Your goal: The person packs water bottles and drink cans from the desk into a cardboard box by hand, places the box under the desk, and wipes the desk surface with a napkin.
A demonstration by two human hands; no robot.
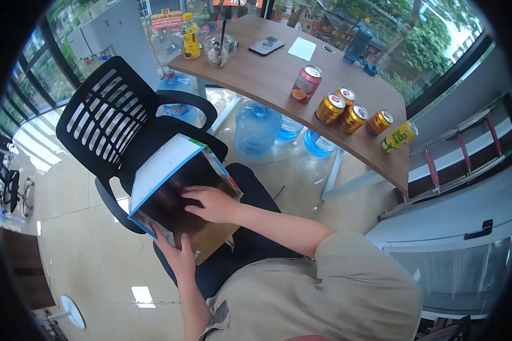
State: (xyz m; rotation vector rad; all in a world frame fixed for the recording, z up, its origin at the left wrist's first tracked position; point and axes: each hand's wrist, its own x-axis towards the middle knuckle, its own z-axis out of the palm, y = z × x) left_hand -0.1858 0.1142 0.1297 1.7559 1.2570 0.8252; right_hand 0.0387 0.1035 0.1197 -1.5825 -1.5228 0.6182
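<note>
An open cardboard box rests tilted on my lap, with a white and blue flap raised on its far side. My left hand grips the box's near left edge, thumb apart from the fingers. Reaching into the opening, my right hand has its fingers spread over the dark inside, and nothing shows in it. The box's deeper interior is too dark to make out.
A black mesh chair stands just beyond the box. On the wooden table are a pink can, several gold cans, a yellow-green can, a phone and a plastic cup. Water jugs stand underneath.
</note>
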